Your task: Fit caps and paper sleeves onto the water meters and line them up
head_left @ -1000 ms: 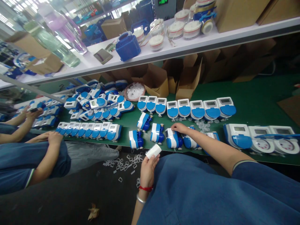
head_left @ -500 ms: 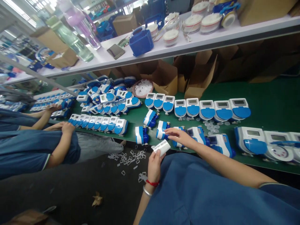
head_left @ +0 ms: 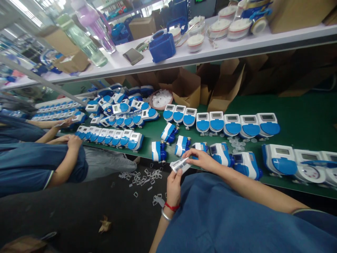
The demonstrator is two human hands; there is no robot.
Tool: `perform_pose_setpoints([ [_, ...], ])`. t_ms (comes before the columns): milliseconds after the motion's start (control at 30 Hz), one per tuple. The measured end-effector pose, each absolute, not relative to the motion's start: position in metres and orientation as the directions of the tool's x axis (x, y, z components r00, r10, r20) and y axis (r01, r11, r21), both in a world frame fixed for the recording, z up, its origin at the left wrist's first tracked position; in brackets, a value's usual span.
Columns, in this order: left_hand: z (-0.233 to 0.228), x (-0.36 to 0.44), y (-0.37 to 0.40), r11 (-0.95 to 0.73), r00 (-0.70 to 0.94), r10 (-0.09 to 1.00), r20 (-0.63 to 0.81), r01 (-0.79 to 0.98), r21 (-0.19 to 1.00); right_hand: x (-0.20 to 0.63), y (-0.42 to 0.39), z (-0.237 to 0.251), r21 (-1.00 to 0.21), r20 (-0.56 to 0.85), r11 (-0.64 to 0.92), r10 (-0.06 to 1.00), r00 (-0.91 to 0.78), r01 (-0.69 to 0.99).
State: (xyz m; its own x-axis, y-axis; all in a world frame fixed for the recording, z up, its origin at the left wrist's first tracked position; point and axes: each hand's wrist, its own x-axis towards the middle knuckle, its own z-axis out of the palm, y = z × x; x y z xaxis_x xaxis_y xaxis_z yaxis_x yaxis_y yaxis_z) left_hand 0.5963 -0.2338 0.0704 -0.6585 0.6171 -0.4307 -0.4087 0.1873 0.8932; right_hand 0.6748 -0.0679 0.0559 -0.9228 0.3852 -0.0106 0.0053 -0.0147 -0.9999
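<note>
I have the left hand [head_left: 173,188] pinching a white sheet [head_left: 179,166], the right hand [head_left: 202,160] nearly closed at its edge, hold unclear: likely peeling, needing steadiness. Meters [head_left: 181,146] lie beyond the fingers.

The person wears a dark blue shirt [head_left: 231,219], its short right sleeve [head_left: 316,225] edged at the hem with a thin pale band [head_left: 310,210]. Around the left wrist sit a red cord bracelet [head_left: 172,207] and, nearer the elbow, a plain silver-coloured bangle [head_left: 165,215]. Both hands [head_left: 202,161] are bare.
</note>
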Motion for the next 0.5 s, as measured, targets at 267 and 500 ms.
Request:
perform_pose_setpoints([
  [267, 0.061, 0.594, -0.238, 0.115, -0.643, 0.627, -0.440, -0.482, 0.869, 0.670, -0.074, 0.058, -0.997, -0.015, 0.063, 0.411, -0.912, 0.045],
  [500, 0.057, 0.590, -0.239, 0.052, -0.604, 0.592, -0.534, -0.632, 0.773, 0.671, -0.079, 0.049, -0.864, 0.209, 0.503, 0.385, -0.899, 0.014],
])
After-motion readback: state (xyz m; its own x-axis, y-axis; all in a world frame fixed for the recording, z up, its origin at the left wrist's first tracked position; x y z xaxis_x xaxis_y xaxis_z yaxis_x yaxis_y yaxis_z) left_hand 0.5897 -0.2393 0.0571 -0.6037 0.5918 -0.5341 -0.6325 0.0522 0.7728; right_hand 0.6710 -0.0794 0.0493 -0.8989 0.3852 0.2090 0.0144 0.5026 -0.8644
